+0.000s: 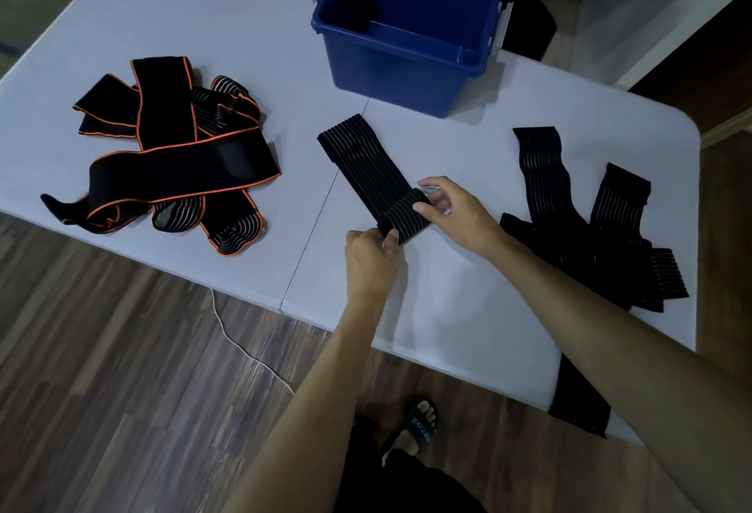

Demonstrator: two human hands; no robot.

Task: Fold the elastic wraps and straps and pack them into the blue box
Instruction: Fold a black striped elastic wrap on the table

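A black ribbed elastic wrap [362,158] lies stretched out on the white table [203,24], its near end rolled or folded up. My left hand [372,258] pinches the near corner of that rolled end. My right hand [455,211] grips its right side, thumb on top. The blue box [407,77] stands open just beyond the wrap, and I see nothing inside it. A heap of black wraps with orange edging [171,154] lies at the left. Another pile of plain black wraps [590,223] lies at the right, behind my right forearm.
One black strap [580,402] hangs over the table's near right edge. A seam runs across the table's middle. A thin white cord [240,345] lies on the wooden floor below. My sandalled foot [419,427] stands close to the table.
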